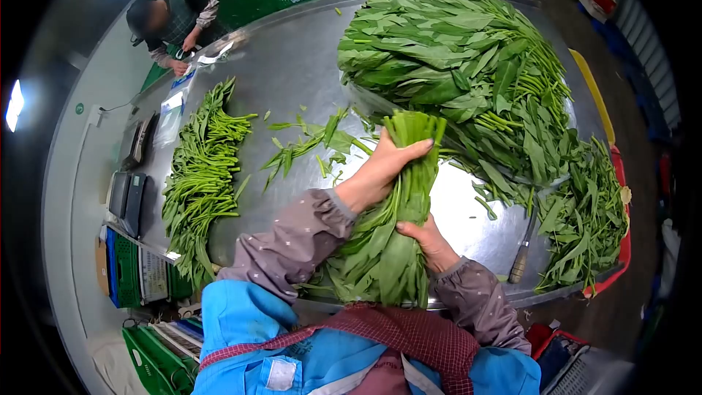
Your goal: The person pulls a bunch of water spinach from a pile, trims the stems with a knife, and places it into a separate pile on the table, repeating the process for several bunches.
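A thick bunch of water spinach (391,238) stands nearly upright in front of my chest, cut stem ends up and leaves hanging down. My left hand (380,168) wraps round its stems near the top, thumb across the front. Lower down, my right hand (431,245) grips the leafy part from the right side; its fingers are partly hidden behind the leaves. Loose leaves and stem pieces (314,139) lie on the steel table (285,58) beyond my left hand. Right of my right hand, a knife (521,256) with a wooden handle rests on the table.
A large heap of water spinach (439,51) covers the far right of the table. More greens (585,212) lie at the right edge, and a row of bunches (208,168) at left. Scales (128,197) stand by the left edge. Another person (175,25) works at the far left corner.
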Motion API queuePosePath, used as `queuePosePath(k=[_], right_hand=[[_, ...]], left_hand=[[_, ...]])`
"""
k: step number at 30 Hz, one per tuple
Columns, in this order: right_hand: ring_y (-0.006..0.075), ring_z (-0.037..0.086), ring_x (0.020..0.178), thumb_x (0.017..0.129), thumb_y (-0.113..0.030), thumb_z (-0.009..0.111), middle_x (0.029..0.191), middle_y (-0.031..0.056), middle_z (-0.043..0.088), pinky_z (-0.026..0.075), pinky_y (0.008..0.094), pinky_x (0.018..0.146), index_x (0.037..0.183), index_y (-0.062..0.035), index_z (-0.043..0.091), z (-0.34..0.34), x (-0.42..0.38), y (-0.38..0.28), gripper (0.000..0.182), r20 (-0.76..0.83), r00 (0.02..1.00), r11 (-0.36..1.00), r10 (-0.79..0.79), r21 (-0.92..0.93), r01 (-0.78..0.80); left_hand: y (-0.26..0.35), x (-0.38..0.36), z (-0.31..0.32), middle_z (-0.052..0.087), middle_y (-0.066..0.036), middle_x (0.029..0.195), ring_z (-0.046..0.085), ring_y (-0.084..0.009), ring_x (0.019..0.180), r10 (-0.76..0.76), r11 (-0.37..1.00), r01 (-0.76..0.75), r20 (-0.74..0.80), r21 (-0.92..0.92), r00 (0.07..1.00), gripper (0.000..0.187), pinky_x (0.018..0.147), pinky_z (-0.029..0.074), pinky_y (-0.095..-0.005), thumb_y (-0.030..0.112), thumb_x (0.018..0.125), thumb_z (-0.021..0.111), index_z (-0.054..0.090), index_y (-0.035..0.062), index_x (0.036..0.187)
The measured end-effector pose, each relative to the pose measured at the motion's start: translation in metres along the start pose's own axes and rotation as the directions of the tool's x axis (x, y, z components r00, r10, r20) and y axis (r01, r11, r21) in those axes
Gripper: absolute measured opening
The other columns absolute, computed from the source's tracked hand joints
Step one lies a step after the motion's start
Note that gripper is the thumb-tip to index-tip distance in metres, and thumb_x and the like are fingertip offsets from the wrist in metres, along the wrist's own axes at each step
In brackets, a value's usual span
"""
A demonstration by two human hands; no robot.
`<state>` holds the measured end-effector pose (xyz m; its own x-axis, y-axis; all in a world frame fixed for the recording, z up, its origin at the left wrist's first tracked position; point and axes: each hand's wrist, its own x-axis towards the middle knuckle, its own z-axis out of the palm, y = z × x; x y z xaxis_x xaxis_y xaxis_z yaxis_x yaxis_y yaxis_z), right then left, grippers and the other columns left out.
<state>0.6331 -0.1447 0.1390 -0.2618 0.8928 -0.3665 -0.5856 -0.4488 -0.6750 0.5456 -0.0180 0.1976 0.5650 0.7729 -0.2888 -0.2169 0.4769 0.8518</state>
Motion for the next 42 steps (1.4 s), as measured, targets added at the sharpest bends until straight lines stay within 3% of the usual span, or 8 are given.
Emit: queuePosePath(k=[5,10,17,20,25,28,31,42], right_hand=[[0.0229,0.053,0.099,0.074,-0.024,0.064,0.115,0.0101,0.048,0.046,0.0347,0.084,0.128,-0.0042,0.027,-0.017,-0.017,0.004,0.068,-0.098,0.995,0.986,0.026,0.169,-0.009],[0.02,0.048,0.102,0.074,-0.025,0.066,0.111,0.0102,0.049,0.041,0.0332,0.087,0.123,-0.0012,0.033,-0.006,-0.011,0.007,0.063,-0.135,0.988,0.988,-0.081,0.121,0.098],[0.0195,0.049,0.1,0.084,-0.042,0.05,0.109,0.0115,0.05,0.04,0.0304,0.086,0.121,-0.0012,0.038,0.001,-0.002,0.033,0.056,-0.336,0.915,0.97,-0.222,0.015,0.241],[0.0203,0.053,0.097,0.091,-0.042,0.032,0.109,0.0115,0.051,0.043,0.033,0.085,0.119,-0.0014,0.041,0.01,-0.012,0.015,0.05,-0.218,0.969,0.86,-0.112,0.467,0.204],[0.018,0.056,0.082,0.092,-0.025,0.038,0.095,0.0088,0.056,0.047,0.0317,0.072,0.108,-0.003,0.05,-0.016,-0.017,0.009,0.029,-0.322,0.923,0.951,-0.21,0.152,0.269],[0.0119,0.053,0.066,0.084,-0.011,0.051,0.077,0.0053,0.056,0.044,0.0238,0.057,0.091,-0.0008,0.054,-0.058,-0.032,-0.002,0.013,-0.329,0.924,0.98,-0.194,-0.106,0.168],[0.0049,0.043,0.051,0.081,-0.007,0.053,0.066,-0.0002,0.051,0.035,0.0186,0.045,0.086,-0.0024,0.055,-0.072,-0.042,-0.013,0.007,-0.506,0.821,0.962,-0.266,-0.196,0.191],[0.0054,0.045,0.058,0.081,-0.005,0.049,0.075,0.0023,0.056,0.036,0.0176,0.051,0.093,0.0015,0.054,-0.059,-0.048,-0.025,0.014,-0.348,0.889,0.876,-0.297,-0.47,0.109]], left_hand=[[0.002,-0.028,-0.06,0.018,-0.018,0.139,0.024,-0.0246,0.126,-0.266,0.884,0.263,-0.047,0.387,0.963,0.099,0.102,0.02,-0.0397,0.047,0.077,0.059,-0.009,0.0091,0.136],[-0.011,-0.095,-0.046,0.02,-0.015,0.136,0.024,-0.0261,0.125,-0.635,0.73,0.566,0.075,0.385,0.769,0.099,0.1,0.028,-0.0413,0.059,0.068,0.061,0.011,0.0047,0.135],[-0.062,-0.1,-0.011,0.042,-0.008,0.121,0.042,-0.0174,0.107,-0.478,0.73,0.297,0.148,0.615,0.866,0.072,0.092,0.035,-0.0301,0.02,0.069,0.071,0.031,0.0014,0.126],[-0.087,-0.103,-0.006,0.052,-0.009,0.11,0.049,-0.0175,0.1,-0.171,0.917,0.135,0.064,0.375,0.983,0.065,0.087,0.04,-0.0303,0.01,0.065,0.072,0.04,0.0004,0.121],[-0.067,-0.11,-0.019,0.054,-0.008,0.109,0.051,-0.0173,0.099,-0.14,0.869,0.131,-0.017,0.478,0.99,0.062,0.087,0.04,-0.0308,0.01,0.064,0.073,0.044,-0.0004,0.118],[-0.021,-0.105,-0.056,0.06,-0.018,0.097,0.058,-0.0226,0.087,0.012,0.331,-0.186,0.193,0.925,0.981,0.056,0.076,0.046,-0.0331,0.025,0.07,0.068,0.047,-0.0013,0.114],[-0.019,-0.119,-0.118,0.056,-0.016,0.068,0.054,-0.0341,0.056,0.209,-0.408,0.0,0.094,0.913,0.973,0.073,0.047,0.042,-0.0425,0.001,0.063,0.053,0.028,0.01,0.131],[0.012,-0.146,-0.112,0.054,-0.012,0.062,0.054,-0.0303,0.052,0.04,-0.488,0.015,0.005,0.873,0.999,0.081,0.045,0.041,-0.041,0.003,0.06,0.056,0.028,0.0194,0.134]])
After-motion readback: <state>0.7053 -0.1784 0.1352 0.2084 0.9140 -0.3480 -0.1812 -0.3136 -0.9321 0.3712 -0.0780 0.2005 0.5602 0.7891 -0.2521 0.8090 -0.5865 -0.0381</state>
